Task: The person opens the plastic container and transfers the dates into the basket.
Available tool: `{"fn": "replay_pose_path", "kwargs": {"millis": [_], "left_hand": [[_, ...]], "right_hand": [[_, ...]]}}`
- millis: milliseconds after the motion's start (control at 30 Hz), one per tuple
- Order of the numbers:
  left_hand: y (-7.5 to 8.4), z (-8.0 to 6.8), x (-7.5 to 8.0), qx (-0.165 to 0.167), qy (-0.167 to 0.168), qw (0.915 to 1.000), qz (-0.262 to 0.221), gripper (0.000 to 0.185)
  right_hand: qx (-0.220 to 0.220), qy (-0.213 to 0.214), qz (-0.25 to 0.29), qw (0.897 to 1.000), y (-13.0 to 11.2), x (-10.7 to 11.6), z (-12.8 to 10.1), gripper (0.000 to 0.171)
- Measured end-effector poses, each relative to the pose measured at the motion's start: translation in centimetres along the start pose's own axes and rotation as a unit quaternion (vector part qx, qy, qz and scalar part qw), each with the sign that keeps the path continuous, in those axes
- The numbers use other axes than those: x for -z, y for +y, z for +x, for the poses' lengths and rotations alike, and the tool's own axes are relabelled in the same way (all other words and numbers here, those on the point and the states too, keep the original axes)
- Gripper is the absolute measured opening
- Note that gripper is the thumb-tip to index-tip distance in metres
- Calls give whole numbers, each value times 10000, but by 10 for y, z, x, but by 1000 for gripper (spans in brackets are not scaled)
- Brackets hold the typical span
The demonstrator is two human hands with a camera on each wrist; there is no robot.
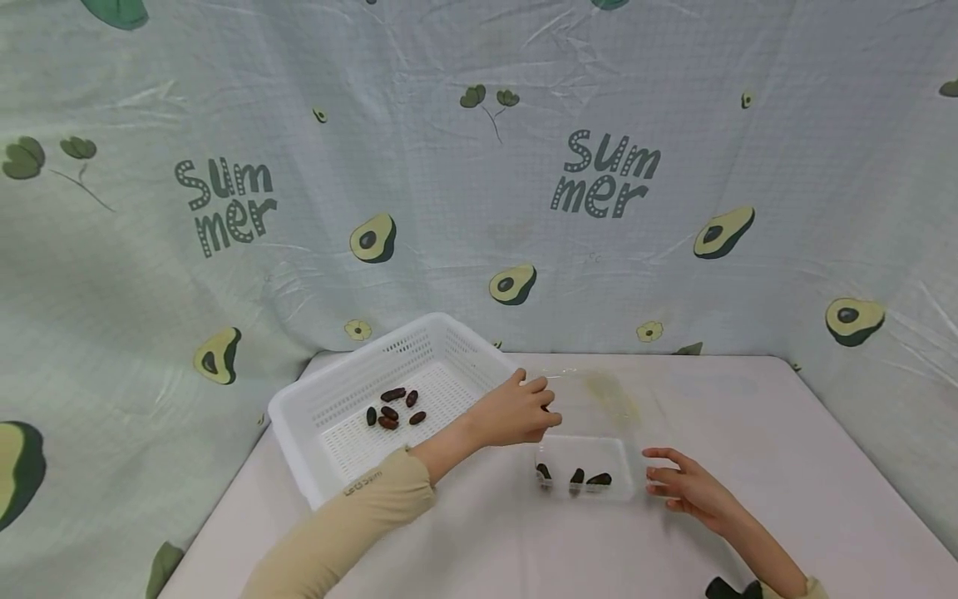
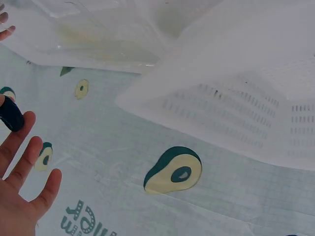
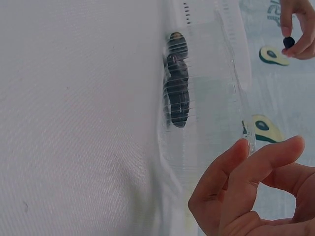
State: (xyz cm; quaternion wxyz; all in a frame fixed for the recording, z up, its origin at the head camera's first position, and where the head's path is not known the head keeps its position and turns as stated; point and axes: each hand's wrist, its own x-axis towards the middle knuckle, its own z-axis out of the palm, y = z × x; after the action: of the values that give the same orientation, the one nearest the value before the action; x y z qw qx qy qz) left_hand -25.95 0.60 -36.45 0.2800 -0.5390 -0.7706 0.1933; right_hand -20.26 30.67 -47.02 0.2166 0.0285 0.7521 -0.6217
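My left hand (image 1: 516,408) pinches a dark date (image 2: 11,115) between thumb and fingers, above the back left of a clear plastic box (image 1: 612,453). Inside the box lie several dark dates (image 3: 178,93), seen through its ribbed side in the right wrist view. Its clear lid (image 1: 591,398) appears folded back behind it. Just right of the box is my right hand (image 1: 692,487), fingers apart and loosely bent, with nothing held. The right wrist view puts a fingertip (image 3: 241,147) right by the box's edge.
A white perforated basket (image 1: 303,408) stands at the left, with several reddish-brown dates (image 1: 389,413) on its floor. Both containers are on a pale-covered table (image 1: 748,416). Behind hangs an avocado-print sheet (image 1: 441,208). A black object (image 1: 724,587) shows by the right sleeve.
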Motion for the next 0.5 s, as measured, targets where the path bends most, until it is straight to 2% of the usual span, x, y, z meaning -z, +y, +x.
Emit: {"fn": "replay_pose_path", "kwargs": {"millis": [300,500], "left_hand": [[-28,-41,5,301,98,9990,-318,6],[-46,-73,3,586,109,9972,-452,5]], "right_hand": [[-22,2,-5,10000,-1,0,-1,58],[-10,-5,-18,10000,0,0,-1,58]]}}
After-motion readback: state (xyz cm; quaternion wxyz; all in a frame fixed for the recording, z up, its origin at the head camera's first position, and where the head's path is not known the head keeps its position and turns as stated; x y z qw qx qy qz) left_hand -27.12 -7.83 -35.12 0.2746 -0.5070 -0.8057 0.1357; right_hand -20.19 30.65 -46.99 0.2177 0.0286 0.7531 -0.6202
